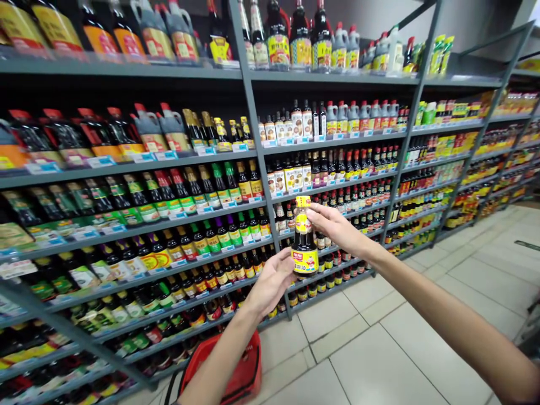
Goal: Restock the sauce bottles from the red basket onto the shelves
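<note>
A: Where is the small dark glass sauce bottle with yellow cap and label [304, 239]?

B: Upright before the grey metal shelves [253, 140], long axis vertical, cap up. The right hand [335, 225] pinches its neck from the right; the left hand [272, 281] cups its base, fingers loosely curled against it.

A: Nearer hand?

B: Both touch it.

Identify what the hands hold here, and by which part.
A dark sauce bottle, upright: the right hand grips its yellow-capped neck, the left hand touches its lower body.
</note>
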The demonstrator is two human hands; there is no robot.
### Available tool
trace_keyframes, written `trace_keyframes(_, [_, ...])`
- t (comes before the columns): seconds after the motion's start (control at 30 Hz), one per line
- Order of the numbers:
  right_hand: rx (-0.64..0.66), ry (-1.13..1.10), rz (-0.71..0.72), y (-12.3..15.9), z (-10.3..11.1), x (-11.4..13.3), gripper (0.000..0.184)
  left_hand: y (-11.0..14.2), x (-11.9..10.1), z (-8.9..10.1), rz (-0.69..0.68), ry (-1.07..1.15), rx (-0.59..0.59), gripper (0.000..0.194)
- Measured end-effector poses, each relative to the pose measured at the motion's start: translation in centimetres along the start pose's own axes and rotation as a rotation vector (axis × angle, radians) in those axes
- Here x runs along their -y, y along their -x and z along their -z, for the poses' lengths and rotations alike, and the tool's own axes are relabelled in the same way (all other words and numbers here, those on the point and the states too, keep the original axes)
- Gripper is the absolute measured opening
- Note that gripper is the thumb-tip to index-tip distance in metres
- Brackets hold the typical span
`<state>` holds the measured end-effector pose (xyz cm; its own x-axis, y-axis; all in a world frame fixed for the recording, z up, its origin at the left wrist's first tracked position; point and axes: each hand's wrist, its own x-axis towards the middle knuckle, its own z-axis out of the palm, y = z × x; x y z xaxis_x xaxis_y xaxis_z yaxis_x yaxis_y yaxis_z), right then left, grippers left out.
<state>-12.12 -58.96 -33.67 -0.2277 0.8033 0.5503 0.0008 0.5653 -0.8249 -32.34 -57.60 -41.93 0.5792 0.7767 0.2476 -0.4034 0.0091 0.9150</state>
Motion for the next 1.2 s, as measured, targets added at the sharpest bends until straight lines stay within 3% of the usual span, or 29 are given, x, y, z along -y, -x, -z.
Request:
trace_keyframes(0.1, [-0.079,0.133,0.043,-1.1,1.3,0.6,0.044,-1.6,0.5,-0.3,-0.075,-0.072,-0.068,0.063])
trace_keyframes(0.2, [-0.089,0.230,0.072,-3.9,1.6,0.5,0.043,-3.8,0.0,1.5,-0.169,-0.169,-0.107,0.066])
trace_keyframes(0.3, [-0.018,0.342,0.138,-8.6,1.4,-0.2,0.041,-7.0,-1.4,5.1,-0.254,-0.256,-0.119,0.066])
trace_keyframes(0.43, [0.028,0.579,0.301,-17.3,0.8,-1.1,0.037,-12.8,-5.0,11.1,-0.370,-0.315,-0.093,0.063])
trace_keyframes(0.53, [0.010,0.707,0.367,-25.3,0.8,-1.3,0.038,-18.1,-10.0,15.8,-0.446,-0.467,-0.105,0.065])
trace_keyframes(0.6, [-0.014,0.785,0.448,-31.0,1.1,-1.2,0.037,-21.7,-14.7,18.5,-0.523,-0.630,-0.139,0.068])
trace_keyframes(0.67, [-0.075,0.840,0.569,-36.7,1.6,-0.9,0.035,-25.2,-20.3,20.4,-0.686,-0.780,-0.191,0.064])
trace_keyframes(0.77, [-0.203,0.882,0.728,-45.0,2.4,-0.4,0.031,-30.6,-28.5,21.8,-0.978,-0.996,-0.292,0.053])
trace_keyframes(0.83, [-0.251,0.915,0.791,-50.2,3.1,-0.2,0.029,-34.1,-32.6,22.2,-1.056,-1.157,-0.346,0.053])
trace_keyframes(0.9, [-0.256,0.956,0.825,-54.9,3.7,-0.3,0.029,-37.3,-35.3,22.4,-1.059,-1.287,-0.378,0.052])
trace_keyframes(1.03, [-0.234,0.979,0.852,-61.7,4.5,-1.4,0.026,-41.8,-36.8,23.2,-0.985,-1.433,-0.475,0.043])
trace_keyframes(1.2, [-0.263,0.999,0.789,-64.4,4.7,-3.2,0.017,-44.1,-35.9,24.1,-0.870,-1.532,-0.705,0.028])
